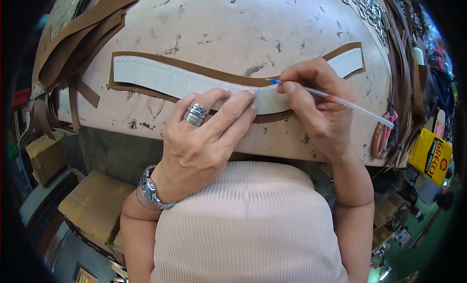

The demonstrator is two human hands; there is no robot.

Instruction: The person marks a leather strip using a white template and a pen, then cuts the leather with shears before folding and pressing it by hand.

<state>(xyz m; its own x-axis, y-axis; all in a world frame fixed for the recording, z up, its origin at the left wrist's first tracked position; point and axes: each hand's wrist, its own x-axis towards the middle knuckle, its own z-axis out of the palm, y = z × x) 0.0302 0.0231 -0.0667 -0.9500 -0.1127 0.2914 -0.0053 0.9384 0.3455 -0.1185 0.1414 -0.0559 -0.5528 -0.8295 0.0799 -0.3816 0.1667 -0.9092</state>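
Note:
A curved brown strip (219, 75), which looks like leather or a similar sheet, lies across the table with a pale grey template (146, 73) on top. Its brown edges show around the template, and a dashed line runs near the template's upper edge. My left hand (206, 129), with rings and a wristwatch, lies over the template's middle, fingers extended and fingertips pressing on it. In my right hand (318, 100) is a clear-barrelled pen (362, 108) with a blue tip. That tip is at the template's upper edge, beside the brown margin, right of my left fingertips.
Brown strips (80, 49) are piled at the table's left edge. Metal chain (367, 10) lies at the far right, near more hanging strips (401, 54). A yellow box (429, 156) is beyond the right edge. Cardboard boxes (95, 200) stand below on the left.

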